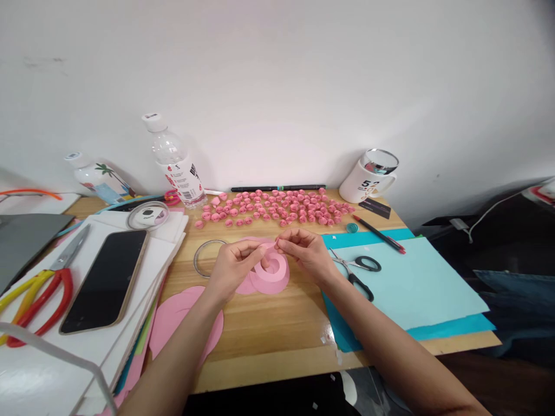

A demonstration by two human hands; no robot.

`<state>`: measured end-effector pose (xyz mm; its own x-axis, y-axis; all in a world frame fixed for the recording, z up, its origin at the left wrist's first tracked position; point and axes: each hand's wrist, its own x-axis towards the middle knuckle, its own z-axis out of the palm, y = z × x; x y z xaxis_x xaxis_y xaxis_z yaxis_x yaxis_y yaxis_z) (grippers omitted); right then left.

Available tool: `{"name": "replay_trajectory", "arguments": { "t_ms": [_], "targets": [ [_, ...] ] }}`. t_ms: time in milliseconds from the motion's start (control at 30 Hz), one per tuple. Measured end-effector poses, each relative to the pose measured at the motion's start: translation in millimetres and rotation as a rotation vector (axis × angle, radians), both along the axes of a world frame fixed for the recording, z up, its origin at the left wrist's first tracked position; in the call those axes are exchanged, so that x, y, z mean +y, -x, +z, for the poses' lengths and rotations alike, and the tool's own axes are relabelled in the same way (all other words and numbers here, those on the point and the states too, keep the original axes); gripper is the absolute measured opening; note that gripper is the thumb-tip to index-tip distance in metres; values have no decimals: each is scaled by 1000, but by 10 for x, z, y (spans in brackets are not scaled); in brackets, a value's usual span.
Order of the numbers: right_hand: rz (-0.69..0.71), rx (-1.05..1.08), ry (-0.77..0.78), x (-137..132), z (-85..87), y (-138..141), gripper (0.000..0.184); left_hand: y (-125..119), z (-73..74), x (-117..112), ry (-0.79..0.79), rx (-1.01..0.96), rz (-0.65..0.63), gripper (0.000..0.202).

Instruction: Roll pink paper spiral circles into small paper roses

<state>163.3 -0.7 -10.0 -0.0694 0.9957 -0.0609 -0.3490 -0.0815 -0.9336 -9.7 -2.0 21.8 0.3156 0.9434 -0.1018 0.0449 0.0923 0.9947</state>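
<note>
A wooden bench runs along a white wall. A stack of white paper lies on its left, a pale blue sheet on its right. A clear bottle stands near the back. Mid-bench, the left hand and right hand both pinch the pink paper spiral between thumb and fingers, above more flat pink paper. A phone rests on the stack; a white mug stands back right. Black-handled scissors lie open on the blue sheet. Smallest, many pink paper rolls spread behind the hands.
</note>
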Motion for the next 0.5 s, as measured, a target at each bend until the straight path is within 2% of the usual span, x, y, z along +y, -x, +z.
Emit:
{"name": "replay_trajectory", "arguments": {
  "t_ms": [333, 500],
  "targets": [
    [-59, -39, 5, -10, 33, 9, 15, -3, 19, 3, -16, -7, 15, 19],
    [-4, -15, 38, -5, 17, 4, 18, 17, -41, 20, 2, -5, 70, 21]
  ]
}}
